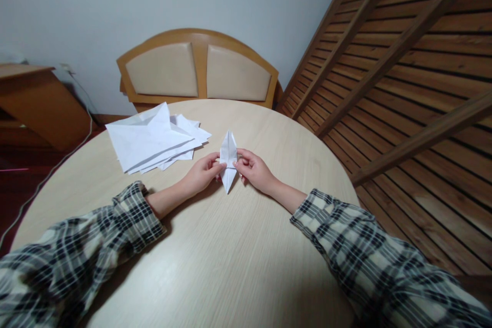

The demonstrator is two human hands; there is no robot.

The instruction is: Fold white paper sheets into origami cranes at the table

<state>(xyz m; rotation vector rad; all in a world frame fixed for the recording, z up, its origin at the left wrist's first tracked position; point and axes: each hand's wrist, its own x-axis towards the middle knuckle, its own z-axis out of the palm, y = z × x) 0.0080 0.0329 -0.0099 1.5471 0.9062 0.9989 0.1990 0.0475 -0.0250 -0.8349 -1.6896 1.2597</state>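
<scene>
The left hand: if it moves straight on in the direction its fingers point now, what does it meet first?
The left hand points rightward at the white folded diamond-shaped paper, which its fingertips already pinch. Just beyond is the right hand, holding the other edge.

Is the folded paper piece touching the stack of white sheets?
Apart. The head view shows bare table between the folded paper piece and the stack of white sheets.

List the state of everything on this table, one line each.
folded paper: creased into a narrow diamond, pinched at both sides.
left hand: shut on the folded paper's left edge.
right hand: shut on its right edge.
paper stack: loose, fanned, untouched on the table.
</scene>
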